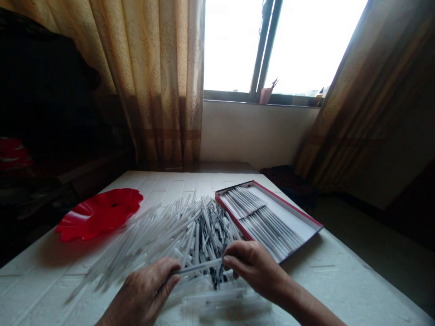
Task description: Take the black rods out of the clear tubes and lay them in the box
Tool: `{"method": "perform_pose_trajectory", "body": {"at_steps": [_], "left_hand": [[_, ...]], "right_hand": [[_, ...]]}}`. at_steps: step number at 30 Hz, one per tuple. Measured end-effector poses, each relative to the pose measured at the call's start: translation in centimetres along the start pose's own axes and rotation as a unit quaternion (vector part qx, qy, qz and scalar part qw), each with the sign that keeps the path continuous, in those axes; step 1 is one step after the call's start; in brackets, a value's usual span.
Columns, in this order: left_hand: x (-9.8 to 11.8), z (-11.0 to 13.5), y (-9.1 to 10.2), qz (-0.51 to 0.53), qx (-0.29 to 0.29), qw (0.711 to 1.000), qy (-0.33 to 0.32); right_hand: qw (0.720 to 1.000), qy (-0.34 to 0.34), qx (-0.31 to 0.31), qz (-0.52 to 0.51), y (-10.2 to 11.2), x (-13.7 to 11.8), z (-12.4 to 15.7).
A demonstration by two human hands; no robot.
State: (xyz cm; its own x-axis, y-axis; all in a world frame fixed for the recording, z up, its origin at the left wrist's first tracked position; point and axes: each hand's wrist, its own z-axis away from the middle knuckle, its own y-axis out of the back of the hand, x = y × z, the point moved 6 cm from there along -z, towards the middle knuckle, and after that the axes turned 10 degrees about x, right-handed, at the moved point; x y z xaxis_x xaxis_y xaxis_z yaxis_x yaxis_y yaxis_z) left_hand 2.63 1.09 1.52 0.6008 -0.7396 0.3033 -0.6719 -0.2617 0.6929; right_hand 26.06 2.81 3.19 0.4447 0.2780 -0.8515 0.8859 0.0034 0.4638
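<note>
Left hand (142, 290) and right hand (253, 267) sit low in the frame over a white brick-pattern table cover (44, 285), with one thin clear plastic tube (200, 266) held between them, tilted slightly up toward the right hand. Left fingers are closed around the tube's left end. Right thumb and fingertips (227, 261) are pinched on its right end. Directly past the fingers of both hands is a loose heap of clear plastic tubes (190, 231), crisscrossed, with dark parts showing in the middle of the heap, and the right hand's fingers are right at its near edge. Just past and to the right of the right fingers is a shallow red-rimmed box (288, 203), with more tubes (258, 222) laid in neat rows inside. Just below the fingers, nearest the person, are clear plastic pieces (214, 296), too blurred to tell the exact shape. Well left of the left fingers, a red scalloped plastic dish (98, 213) lies on the table cover. Far beyond the fingers are curtains (163, 90), a bright window (231, 45) and a pink cup (265, 96) on the sill.
</note>
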Motion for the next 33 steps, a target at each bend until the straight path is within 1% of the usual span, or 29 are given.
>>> {"method": "perform_pose_trajectory", "body": {"at_steps": [3, 5, 7, 10, 11, 13, 16, 19, 21, 24, 27, 29, 31, 33], "left_hand": [[-0.1, -0.2, 0.5, -0.016, 0.027, 0.999, -0.008], [-0.6, -0.5, 1.2, -0.033, 0.056, 0.998, 0.001], [-1.5, -0.8, 1.8, -0.05, 0.078, 0.995, 0.028], [-3.2, -1.1, 2.6, -0.063, 0.089, 0.991, 0.082], [-3.7, -1.1, 2.8, -0.062, 0.094, 0.989, 0.101], [-4.4, -0.9, 3.0, -0.039, 0.096, 0.985, 0.141], [-4.8, -0.7, 2.6, 0.046, 0.091, 0.973, 0.206], [-4.7, -0.5, 2.2, 0.157, 0.105, 0.947, 0.261], [-4.5, -0.6, 2.0, 0.208, 0.111, 0.93, 0.282], [-4.3, -0.6, 1.9, 0.23, 0.101, 0.923, 0.291], [-3.9, -0.5, 1.7, 0.235, 0.087, 0.93, 0.27], [-3.7, -0.4, 1.7, 0.209, 0.08, 0.944, 0.242], [-3.4, -0.4, 1.8, 0.148, 0.076, 0.966, 0.197], [-2.8, -0.7, 2.2, 0.087, 0.081, 0.985, 0.122]], "right_hand": [[0.998, -0.019, 0.026, -0.057, 0.7, 0.3, -0.3], [0.991, -0.044, 0.056, -0.11, 1.9, 0.7, -0.7], [0.979, -0.063, 0.118, -0.151, 3.8, 1.3, -1.2], [0.952, -0.07, 0.245, -0.172, 6.9, 2.4, -1.6], [0.944, -0.067, 0.274, -0.172, 7.5, 2.7, -1.6], [0.938, -0.059, 0.298, -0.168, 7.8, 3.1, -1.7], [0.941, -0.045, 0.295, -0.158, 6.5, 3.5, -1.8], [0.952, -0.019, 0.275, -0.134, 4.6, 3.4, -1.6], [0.962, 0.005, 0.258, -0.089, 3.6, 3.1, -1.5], [0.971, 0.048, 0.234, 0.004, 2.8, 2.5, -1.2], [0.967, 0.109, 0.209, 0.094, 2.2, 1.6, -0.9], [0.962, 0.143, 0.194, 0.129, 1.7, 1.3, -0.8], [0.961, 0.158, 0.183, 0.136, 1.3, 1.2, -0.7], [0.962, 0.161, 0.175, 0.134, 1.1, 1.3, -0.8]]}}
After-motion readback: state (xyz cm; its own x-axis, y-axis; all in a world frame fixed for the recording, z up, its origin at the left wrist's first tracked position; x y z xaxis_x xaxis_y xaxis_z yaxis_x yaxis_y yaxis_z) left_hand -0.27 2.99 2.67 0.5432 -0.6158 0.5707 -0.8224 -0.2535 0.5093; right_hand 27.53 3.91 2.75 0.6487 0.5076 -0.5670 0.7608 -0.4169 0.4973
